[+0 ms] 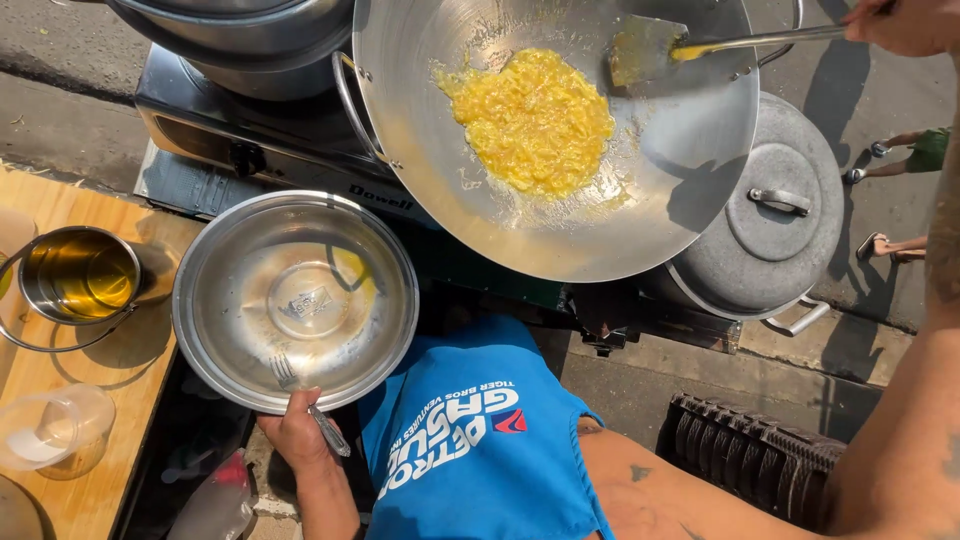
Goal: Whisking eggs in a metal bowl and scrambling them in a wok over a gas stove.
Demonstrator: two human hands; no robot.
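Note:
My left hand (298, 432) grips the near rim of an empty steel bowl (230, 320) together with a fork (305, 400) whose tines lie inside it. Yellow egg residue marks the bowl's far wall. Up at the right, my right hand (905, 22) holds the long handle of a metal spatula (648, 48), its blade resting inside a big steel wok (660, 170). A patch of yellow scrambled egg (532, 120) lies in the wok, left of the blade.
A gas stove (240, 130) carries the wok and another pot (250, 40). A lidded grey pot (775, 215) sits under the wok's right side. On the wooden table (90, 400) at left stand a steel cup of oil (78, 275) and a plastic cup (50, 435). My blue apron (480, 440) is below.

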